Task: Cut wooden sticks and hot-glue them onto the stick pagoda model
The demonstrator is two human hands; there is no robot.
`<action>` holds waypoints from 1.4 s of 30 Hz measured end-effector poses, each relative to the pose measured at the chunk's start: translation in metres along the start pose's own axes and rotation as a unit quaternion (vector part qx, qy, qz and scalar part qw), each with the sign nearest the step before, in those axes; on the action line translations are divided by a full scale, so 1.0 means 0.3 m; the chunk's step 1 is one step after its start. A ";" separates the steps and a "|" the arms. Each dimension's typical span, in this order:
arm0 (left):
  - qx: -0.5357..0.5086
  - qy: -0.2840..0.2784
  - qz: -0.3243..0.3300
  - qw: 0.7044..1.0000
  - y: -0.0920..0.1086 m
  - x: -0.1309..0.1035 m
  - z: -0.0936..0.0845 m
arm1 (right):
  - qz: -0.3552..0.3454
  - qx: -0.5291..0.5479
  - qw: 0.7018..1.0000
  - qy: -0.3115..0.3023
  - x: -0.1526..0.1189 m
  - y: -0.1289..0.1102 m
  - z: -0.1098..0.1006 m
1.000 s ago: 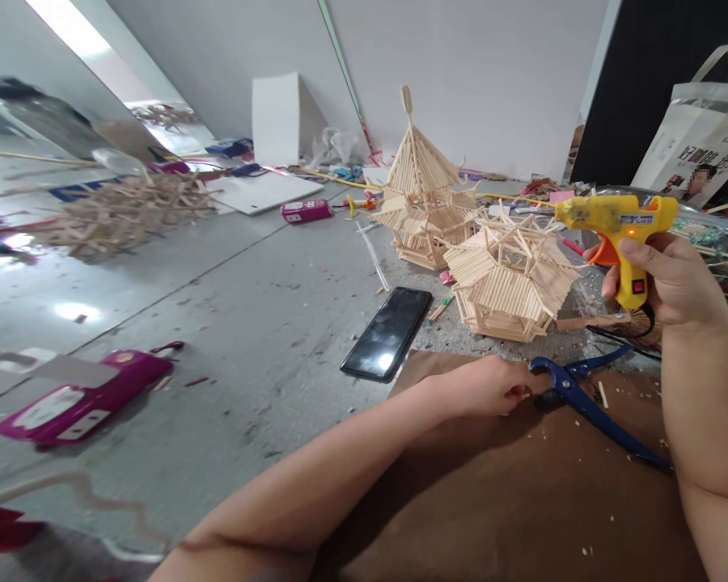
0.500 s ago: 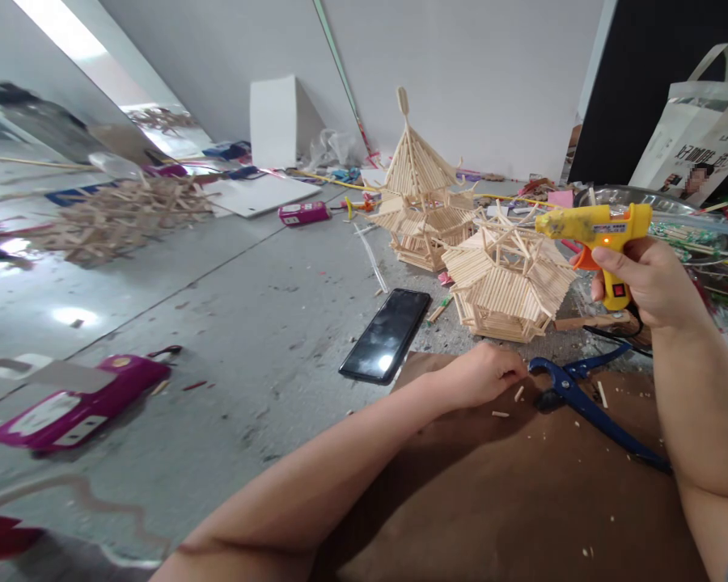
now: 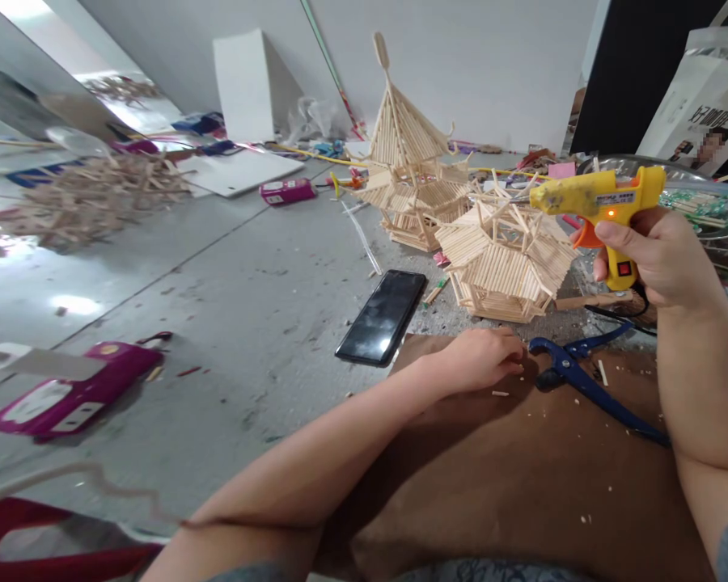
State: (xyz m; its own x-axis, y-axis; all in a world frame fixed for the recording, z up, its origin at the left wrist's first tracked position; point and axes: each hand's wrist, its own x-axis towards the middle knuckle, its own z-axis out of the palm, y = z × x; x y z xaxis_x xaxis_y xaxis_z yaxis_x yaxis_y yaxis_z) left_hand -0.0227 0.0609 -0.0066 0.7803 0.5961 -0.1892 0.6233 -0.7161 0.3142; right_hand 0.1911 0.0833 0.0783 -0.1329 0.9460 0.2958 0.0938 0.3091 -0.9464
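Observation:
My right hand [image 3: 661, 250] is wrapped round the handle of a yellow glue gun [image 3: 619, 198], whose nozzle points left over a small roofed stick model [image 3: 503, 259]. My left hand [image 3: 485, 358] rests low at the upper edge of a brown sheet [image 3: 461, 485], fingers bent together near a small stick piece; what they pinch is too small to make out. Just right of it lies a blue cutter [image 3: 600, 400]. Behind the small model stands a taller tiered stick pagoda [image 3: 412, 170] with a pointed roof.
A black phone [image 3: 381, 317] lies left of the small model. Purple power strips [image 3: 76, 392] sit on the floor at left and further back. A heap of sticks [image 3: 103, 198] is at far left, a metal bowl [image 3: 673, 174] and a white bag [image 3: 697, 105] at right.
The view has tilted down and shifted slightly, so a red object shows more at the lower left. My left hand has moved a little, its fingers now nearer the small stick piece.

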 end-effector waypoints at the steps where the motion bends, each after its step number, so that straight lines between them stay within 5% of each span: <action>1: 0.010 0.000 -0.006 1.000 0.005 0.003 0.008 | 0.001 0.000 1.000 -0.002 0.000 0.000 0.001; 12: -0.015 0.019 0.006 1.000 0.007 0.001 0.035 | 0.009 -0.023 0.999 0.044 -0.004 0.003 0.012; 17: -0.089 0.117 -0.029 0.989 -0.004 -0.020 -0.011 | 0.010 -0.016 0.999 0.029 -0.007 0.001 0.011; 26: -0.190 0.162 -0.012 0.968 -0.030 -0.073 -0.117 | 0.013 -0.011 0.999 0.037 -0.004 0.001 0.007; 29: -0.220 0.258 0.009 0.941 -0.028 -0.100 -0.159 | 0.009 -0.021 0.999 0.050 -0.006 0.000 0.000; 35: -0.347 0.431 -0.084 0.829 -0.048 -0.121 -0.290 | -0.007 -0.035 0.999 0.039 -0.003 0.000 -0.004; 42: -0.311 0.566 -0.078 0.760 -0.092 0.005 -0.364 | 0.029 -0.017 0.999 0.022 0.004 0.011 0.030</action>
State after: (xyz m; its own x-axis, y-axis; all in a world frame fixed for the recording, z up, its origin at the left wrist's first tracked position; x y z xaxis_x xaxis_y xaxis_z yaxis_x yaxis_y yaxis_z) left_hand -0.0443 0.1212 0.0859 -0.0644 0.8390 0.5404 0.2838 -0.5037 0.8159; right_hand 0.1823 0.0845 0.0744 -0.0837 0.9657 0.2457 0.1340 0.2553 -0.9575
